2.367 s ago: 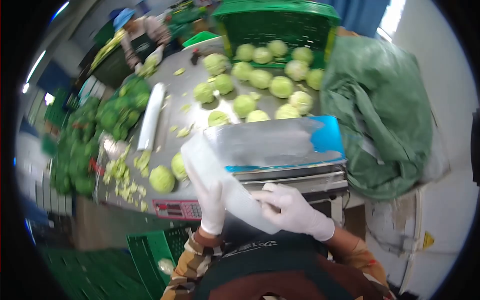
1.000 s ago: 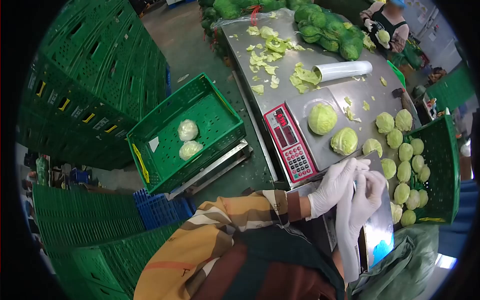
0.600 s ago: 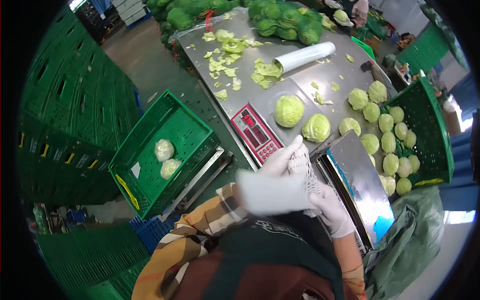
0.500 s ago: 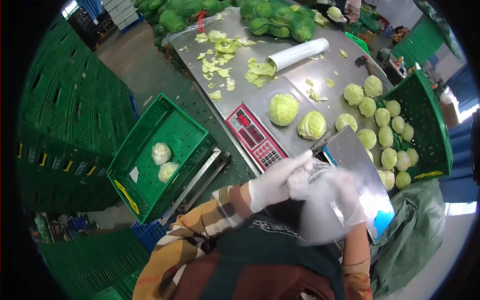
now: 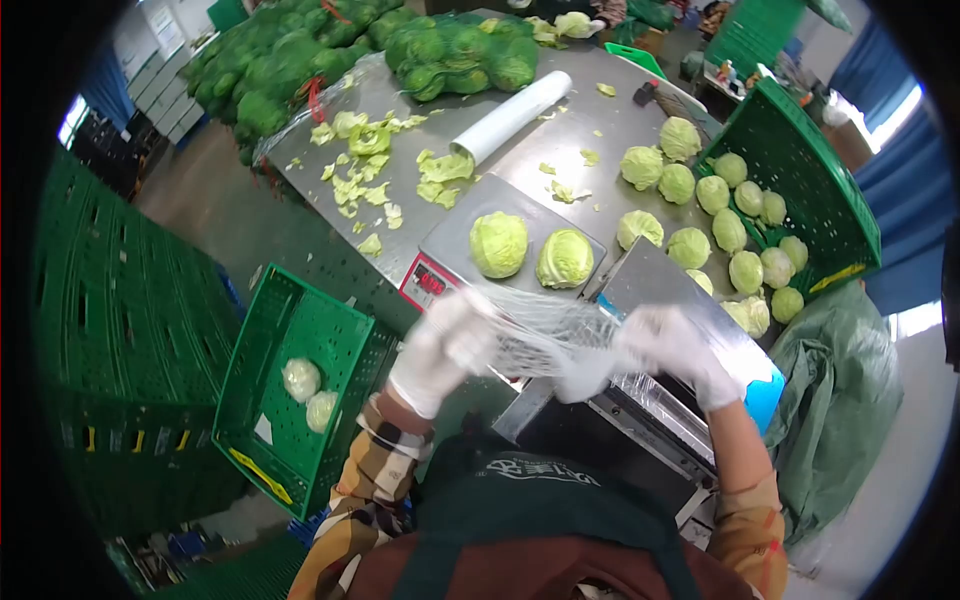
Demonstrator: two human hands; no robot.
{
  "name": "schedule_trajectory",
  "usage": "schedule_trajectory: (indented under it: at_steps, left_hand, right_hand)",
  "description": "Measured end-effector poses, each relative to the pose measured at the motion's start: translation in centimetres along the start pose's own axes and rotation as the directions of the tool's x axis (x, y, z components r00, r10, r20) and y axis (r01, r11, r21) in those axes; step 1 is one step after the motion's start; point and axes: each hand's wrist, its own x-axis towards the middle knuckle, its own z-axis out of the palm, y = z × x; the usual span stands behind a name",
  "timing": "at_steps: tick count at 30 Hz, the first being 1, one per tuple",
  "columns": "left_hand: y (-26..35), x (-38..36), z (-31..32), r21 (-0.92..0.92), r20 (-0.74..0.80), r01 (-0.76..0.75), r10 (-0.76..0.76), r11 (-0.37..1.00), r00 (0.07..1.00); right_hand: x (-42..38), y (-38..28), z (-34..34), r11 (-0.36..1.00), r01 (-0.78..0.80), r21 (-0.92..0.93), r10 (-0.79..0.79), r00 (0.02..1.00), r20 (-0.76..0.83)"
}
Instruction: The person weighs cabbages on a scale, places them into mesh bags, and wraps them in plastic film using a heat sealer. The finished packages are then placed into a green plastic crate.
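Observation:
My left hand [image 5: 448, 345], in a white glove, grips one end of a crumpled sheet of cling film [image 5: 550, 320]. The other end is bunched in my gloved right hand [image 5: 672, 350]. Stretched between them, the film passes just in front of the digital scale [image 5: 440, 240]. Two trimmed cabbages, a left one [image 5: 498, 244] and a right one [image 5: 565, 258], rest on the scale's plate. Beneath my right hand is a metal film-wrapping machine [image 5: 690, 300], with clear film along its front. My hands cover most of the scale's keypad.
A green crate [image 5: 365, 350] at left holds two wrapped cabbages. At right, several loose cabbages [image 5: 690, 248] lie before and inside a tipped green crate [image 5: 840, 200]. Trimmed leaves [image 5: 370, 140], a white film roll [image 5: 515, 115] and netted cabbages [image 5: 460, 55] occupy the metal table.
My hands have moved apart, the left one leftward, drawing the bunched film out between them. The view has shifted. Both cabbages remain on the scale.

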Motion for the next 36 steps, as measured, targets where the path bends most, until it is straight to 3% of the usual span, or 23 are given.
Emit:
schedule_trajectory:
  at_steps: [1,2,3,4,6,7,11,12,13,14,16,17,18,20,25,26,28,29,30,31,32,35,36]
  left_hand:
    - [-0.4,0.3,1.9,0.306,-0.049,0.118,-0.108,0.945,0.993]
    - [-2.4,1.1,1.6,0.463,-0.199,0.184,-0.100,0.867,0.975]
    - [-4.2,2.1,0.0,0.596,-0.337,0.261,-0.059,0.759,0.940]
    - [-5.3,3.4,-3.1,0.652,-0.434,0.164,0.187,0.740,0.881]
    - [-5.9,6.4,-11.8,0.768,-0.505,0.043,0.563,0.639,0.655]
    - [-4.2,7.5,-10.6,0.810,-0.541,0.136,0.637,0.570,0.549]
    - [-3.2,10.4,-12.2,0.918,-0.356,0.057,0.750,0.393,0.558]
    - [-3.1,10.5,-12.1,0.941,-0.267,-0.016,0.768,0.339,0.582]
    - [-3.1,10.1,-12.0,0.941,-0.265,-0.017,0.767,0.338,0.584]
    - [-3.3,9.4,-11.9,0.907,-0.326,-0.003,0.708,0.421,0.626]
    - [-3.0,8.3,-9.4,0.792,-0.440,0.004,0.567,0.610,0.697]
    - [-2.7,7.9,-7.3,0.704,-0.492,0.001,0.487,0.711,0.722]
    - [-1.7,7.9,-4.1,0.372,-0.588,-0.033,0.263,0.928,0.765]
    - [-1.0,7.7,-3.5,-0.018,-0.587,-0.036,0.019,0.999,0.809]
    - [2.4,6.0,-3.4,-0.268,-0.157,-0.029,-0.014,0.963,0.988]
    - [1.8,5.9,-4.6,-0.328,-0.082,-0.020,-0.007,0.944,0.997]
    - [1.4,5.5,-4.4,-0.310,-0.125,0.065,-0.109,0.948,0.986]
    - [1.1,5.6,-4.1,-0.295,-0.170,0.147,-0.203,0.944,0.964]
    - [1.4,5.6,1.9,-0.170,-0.411,0.240,-0.290,0.956,0.864]
    - [0.9,5.1,1.5,-0.165,-0.408,0.245,-0.292,0.955,0.865]
    - [-0.1,4.1,0.3,-0.046,-0.200,0.331,-0.334,0.942,0.921]
    - [-0.1,3.3,-1.2,0.318,-0.044,0.444,-0.454,0.838,0.890]
    - [0.6,3.3,-1.3,0.447,-0.039,0.329,-0.350,0.832,0.936]
  right_hand:
    - [2.6,1.7,-0.9,0.974,-0.088,-0.211,0.018,0.950,-0.311]
    - [4.4,2.0,-2.0,0.996,-0.060,-0.070,0.024,0.903,-0.430]
    - [6.3,2.6,-3.0,0.971,-0.098,-0.217,-0.042,0.826,-0.562]
    - [8.5,3.8,-3.3,0.935,-0.082,-0.346,-0.167,0.758,-0.630]
    - [11.4,4.8,-2.0,0.876,-0.186,-0.446,-0.165,0.753,-0.638]
    - [12.6,5.0,-1.0,0.860,-0.203,-0.468,-0.158,0.766,-0.623]
    - [14.2,3.4,1.9,0.887,-0.245,-0.390,-0.053,0.787,-0.615]
    - [14.9,4.0,2.2,0.996,-0.053,0.069,0.079,0.875,-0.477]
    - [15.2,4.3,2.4,0.840,0.059,0.540,0.113,0.953,-0.281]
    - [13.9,2.4,2.5,0.840,0.058,0.540,0.116,0.953,-0.281]
    - [9.7,-3.8,2.6,0.253,-0.058,0.966,0.110,0.993,0.031]
    - [9.7,-3.0,2.9,0.250,-0.062,0.966,0.115,0.993,0.033]
    - [9.6,-1.8,3.2,0.355,0.021,0.934,-0.028,1.000,-0.012]
    - [7.6,-2.9,3.5,0.547,0.110,0.830,-0.120,0.991,-0.052]
    - [4.6,-2.9,2.5,0.743,-0.411,0.528,0.201,0.889,0.411]
    - [4.4,-2.9,2.1,0.825,-0.305,0.476,0.138,0.925,0.353]
    - [5.2,-0.9,2.4,0.824,0.042,0.565,-0.091,0.994,0.059]
    - [5.2,-2.5,1.5,0.601,-0.003,0.799,-0.135,0.985,0.106]
    - [5.5,-2.4,0.7,0.519,0.038,0.854,-0.194,0.978,0.074]
    - [5.5,-2.3,0.1,0.431,0.078,0.899,-0.251,0.967,0.037]
    - [5.3,-2.7,0.7,0.429,0.084,0.899,-0.254,0.967,0.031]
    - [4.8,-4.2,3.8,0.548,-0.026,0.836,0.031,0.999,0.011]
    - [4.3,-4.4,4.4,0.607,-0.054,0.793,0.052,0.998,0.028]
